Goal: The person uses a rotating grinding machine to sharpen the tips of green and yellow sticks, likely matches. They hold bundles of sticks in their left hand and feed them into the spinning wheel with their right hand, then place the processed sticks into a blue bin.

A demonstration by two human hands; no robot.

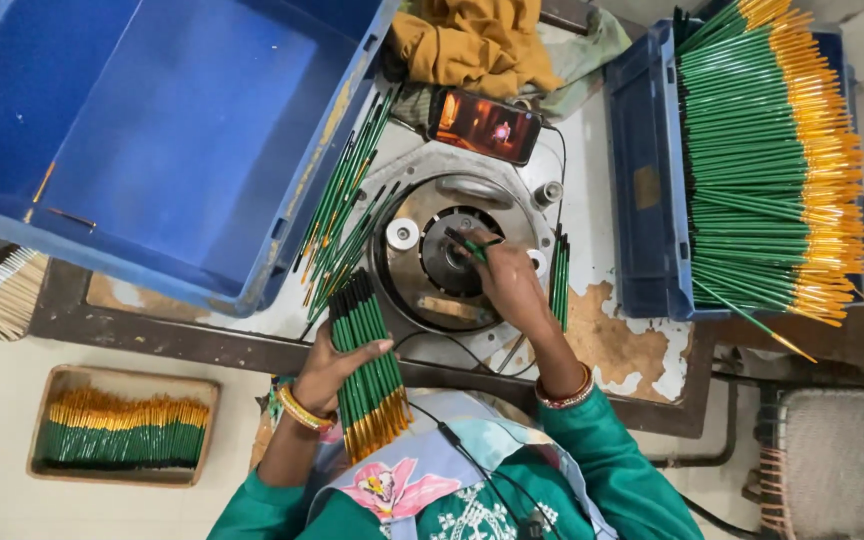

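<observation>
Left grip (337, 362) around green-handled brushes (364, 365)

A phone (483, 125) lay on the table (612, 340) just beyond the round metal machine (452, 250), its rectangular screen lit in dark reds and orange. A small brownish rectangular label (646, 187) sat on the inner wall of the right-hand blue crate (642, 240).

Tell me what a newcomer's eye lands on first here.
First, the blue crate at right packed with green brushes with orange ends, and the big blue bin at upper left. In the middle, the right hand feeds one brush into a round metal machine, while the left hand grips a bundle of brushes.
</observation>
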